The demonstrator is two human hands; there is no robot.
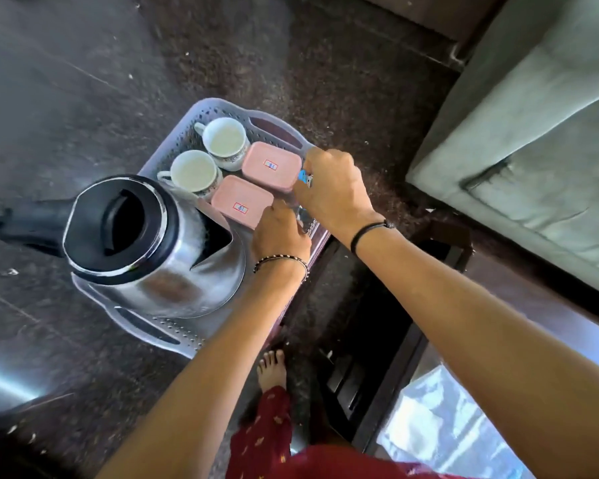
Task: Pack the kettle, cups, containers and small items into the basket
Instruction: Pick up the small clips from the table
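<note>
Closest to you, the big shiny kettle (153,243) already sits in the near end of the basket (173,335). It is tall and heavy, and it leans a bit toward the pink boxes. If you bump it with your arm, it could tip and knock the other things.

Just past it, your left hand (279,233) is curled down at the right edge of the basket, next to the near pink container (241,203). I cannot tell what it is pinching, because your fingers hide it. Something clear and shiny shows between your two hands, too blurry to name.

Your right hand (332,188) is closed around a small blue thing (303,176), just beside the far pink container (270,165). The gap there looks tight. If you push hard, the small thing could slip over the rim and fall on the dark floor (83,81).

Farther away, the two white cups (222,140) stand open side up, touching the pink containers. A hard shove on the boxes could bang the cups together and chip them. Go slow and press gently.
</note>
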